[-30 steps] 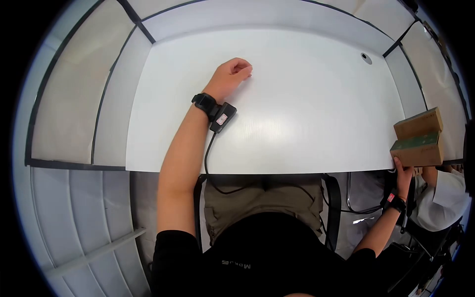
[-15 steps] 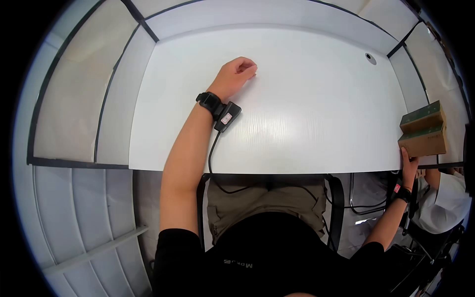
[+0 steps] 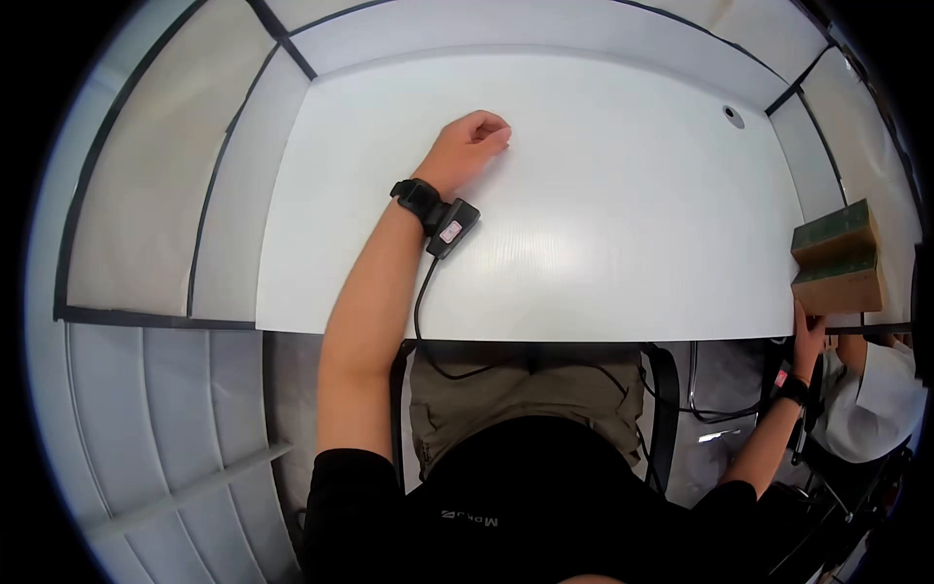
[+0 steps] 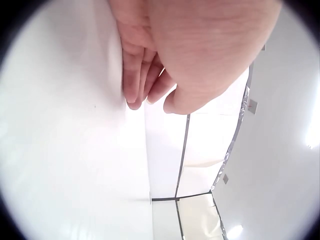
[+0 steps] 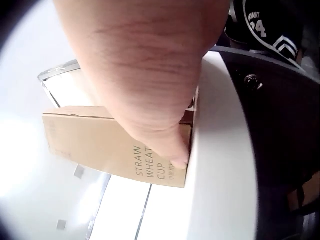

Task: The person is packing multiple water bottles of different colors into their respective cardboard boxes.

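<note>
At the desk's right end, my right hand (image 3: pixel 808 336) holds a brown cardboard box with a green top (image 3: pixel 839 292) by its near lower edge. A second green-topped box (image 3: pixel 830 230) stands right behind it. Up close in the right wrist view, my thumb lies on the cardboard face (image 5: pixel 95 142), beside the print "STRAW WHEAT CUP"; the other fingers are hidden behind the wrist and box. My left hand (image 3: pixel 464 151) rests on its side on the white desk, fingers loosely curled and holding nothing, as the left wrist view also shows.
The white desk (image 3: pixel 603 195) has low partition walls (image 3: pixel 238 185) at the left, back and right, and a cable hole (image 3: pixel 733 117) at back right. A black cable (image 3: pixel 420 311) runs from the left wrist camera. Another person's white sleeve (image 3: pixel 866 404) shows at lower right.
The two boxes tilt so that more of their green tops shows, and they shift slightly right with my right hand. The head view has drifted a little; my left hand keeps its pose.
</note>
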`<action>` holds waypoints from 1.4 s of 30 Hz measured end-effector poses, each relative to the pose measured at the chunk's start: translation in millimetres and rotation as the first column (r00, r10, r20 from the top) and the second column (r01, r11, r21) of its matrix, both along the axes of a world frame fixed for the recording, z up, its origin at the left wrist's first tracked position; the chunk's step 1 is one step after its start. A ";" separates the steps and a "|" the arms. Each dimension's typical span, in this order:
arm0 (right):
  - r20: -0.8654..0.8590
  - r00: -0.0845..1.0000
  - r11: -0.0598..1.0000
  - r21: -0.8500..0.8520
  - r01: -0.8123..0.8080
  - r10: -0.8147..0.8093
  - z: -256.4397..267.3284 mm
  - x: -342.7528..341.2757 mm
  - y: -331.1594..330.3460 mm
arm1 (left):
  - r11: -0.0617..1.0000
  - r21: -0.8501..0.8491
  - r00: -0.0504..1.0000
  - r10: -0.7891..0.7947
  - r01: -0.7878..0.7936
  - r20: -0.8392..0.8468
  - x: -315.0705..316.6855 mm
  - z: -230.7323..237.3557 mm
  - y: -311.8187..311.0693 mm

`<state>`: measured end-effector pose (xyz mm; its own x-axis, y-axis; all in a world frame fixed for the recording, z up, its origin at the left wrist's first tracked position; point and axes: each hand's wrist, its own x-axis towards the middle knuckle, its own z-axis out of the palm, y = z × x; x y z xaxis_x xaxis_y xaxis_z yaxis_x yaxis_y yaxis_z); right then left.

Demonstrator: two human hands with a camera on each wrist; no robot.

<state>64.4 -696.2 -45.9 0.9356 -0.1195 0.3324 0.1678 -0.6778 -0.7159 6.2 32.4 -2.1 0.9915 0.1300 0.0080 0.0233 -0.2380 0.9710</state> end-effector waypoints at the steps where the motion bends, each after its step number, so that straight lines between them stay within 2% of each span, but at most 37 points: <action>1: 0.089 0.996 1.000 -0.017 0.003 -0.002 -2.2 -6.9 5.8 | 1.000 0.018 1.000 0.014 -0.014 -0.007 -2.2 1.9 -0.5; 3: 0.232 0.972 0.999 -0.039 0.031 -0.021 -0.3 -24.6 12.5 | 1.000 0.002 1.000 0.002 -0.002 0.004 0.3 -1.9 2.2; 4: 0.282 0.953 0.993 -0.009 0.115 -0.108 -9.7 -29.5 -0.2 | 1.000 -0.007 1.000 -0.003 0.003 0.011 0.8 -4.2 3.1; 5: 0.325 0.938 0.992 0.018 0.122 -0.121 -13.6 -38.7 -11.1 | 1.000 0.024 1.000 0.002 -0.002 0.005 -1.3 0.1 1.9; 6: 0.328 0.911 0.967 0.050 0.249 -0.251 -19.2 -48.6 -20.3 | 0.999 0.032 1.000 0.006 -0.007 0.009 -1.4 -0.6 2.7; 8: 0.342 0.850 0.914 0.076 0.399 -0.400 -22.9 -60.3 -35.1 | 0.999 0.044 1.000 0.007 -0.008 0.016 0.6 -3.7 2.5; 11: 0.390 0.758 0.811 -0.046 0.584 -0.523 -21.4 -59.8 -64.2 | 0.997 0.077 1.000 0.019 -0.019 0.002 -0.8 1.3 -0.1; 15: 0.319 0.724 0.748 -0.063 0.661 -0.612 -21.2 -31.1 -92.4 | 0.995 0.100 1.000 0.024 -0.024 0.000 -0.7 0.1 0.8; 18: 0.176 0.758 0.775 0.049 0.630 -0.628 1.1 -13.1 -73.6 | 0.992 0.121 0.999 0.026 -0.028 0.019 -1.4 -1.9 2.4; 19: 0.111 0.845 0.848 0.174 0.501 -0.522 -1.0 -0.3 -88.2 | 0.991 0.128 0.999 0.035 -0.035 0.000 -3.9 2.8 0.3; 20: 0.125 0.877 0.861 0.296 0.414 -0.465 -8.2 12.7 -99.3 | 0.990 0.134 0.999 0.041 -0.038 -0.020 -6.1 7.4 -2.0; 21: 0.208 0.917 0.915 -0.149 0.374 -0.340 -33.9 32.0 -164.3 | 0.995 0.097 0.999 0.027 -0.029 0.022 -2.4 -1.5 1.1; 22: 0.321 0.926 0.771 -0.533 0.349 -0.197 -56.7 49.5 -222.9 | 0.994 0.106 0.999 0.027 -0.029 0.018 -3.0 -0.5 0.4; 24: 0.198 0.964 0.858 -0.447 0.252 -0.179 -70.5 72.6 -263.7 | 0.992 0.124 1.000 0.027 -0.028 0.010 -4.4 4.2 -0.5; 26: 0.149 0.986 0.869 -0.473 0.141 -0.079 -76.8 90.8 -292.0 | 0.992 0.123 0.999 0.024 -0.027 0.027 -2.4 0.4 1.5; 30: -0.085 0.996 0.991 -0.135 -0.020 0.009 -72.2 94.1 -307.4 | 0.991 0.132 0.999 0.033 -0.033 0.005 -6.4 5.7 -1.3; 32: -0.079 0.997 1.000 -0.017 0.020 -0.022 -55.0 74.3 -267.0 | 0.991 0.132 0.999 0.033 -0.033 0.000 -6.3 5.6 -1.8; 35: -0.050 0.998 0.996 0.074 0.052 -0.048 -35.5 47.9 -216.8 | 0.990 0.138 0.999 0.035 -0.034 0.000 -5.9 5.6 -1.2; 39: -0.058 0.998 0.994 0.099 0.045 -0.039 -20.0 23.3 -184.6 | 0.990 0.135 0.999 0.046 -0.045 -0.007 -6.0 5.8 -1.9; 41: -0.095 0.995 0.999 0.009 0.043 -0.042 -12.7 13.0 -174.9 | 0.989 0.141 0.999 0.039 -0.039 0.003 -5.1 3.7 -0.5; 42: -0.120 0.989 0.986 -0.156 0.064 -0.083 -8.8 8.1 -178.2 | 0.989 0.142 0.999 0.035 -0.035 0.007 -4.9 3.4 -0.7</action>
